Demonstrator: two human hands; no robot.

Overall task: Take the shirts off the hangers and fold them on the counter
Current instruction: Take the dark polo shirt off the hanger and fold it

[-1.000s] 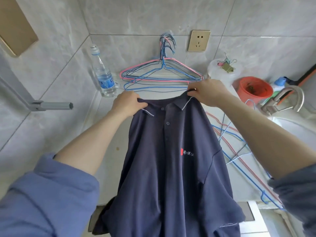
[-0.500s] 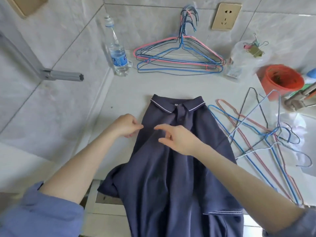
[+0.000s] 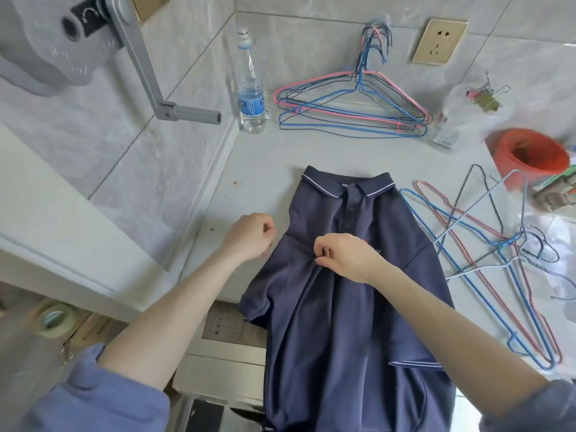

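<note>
A navy polo shirt [image 3: 339, 307] lies face up on the grey counter [image 3: 265, 163], collar toward the wall, no hanger in it. Its lower part hangs over the counter's front edge. My right hand [image 3: 346, 257] pinches a fold of fabric at the chest, just below the buttons. My left hand [image 3: 251, 236] sits at the shirt's left shoulder edge with fingers curled, apparently pinching that edge. A crease runs between the two hands. Several empty wire hangers [image 3: 352, 104] hang on the wall behind.
More loose wire hangers [image 3: 486, 244] lie on the counter right of the shirt. A water bottle [image 3: 251, 95] stands in the back corner. A red cup [image 3: 530, 157] and a plastic bag with clips [image 3: 467, 116] sit at the right. A grey metal arm [image 3: 187, 113] juts out at left.
The shirt went from being held up by its shoulders to lying on the counter. Both hands moved down from the collar to the chest and left shoulder, and my right hand closed on the fabric.
</note>
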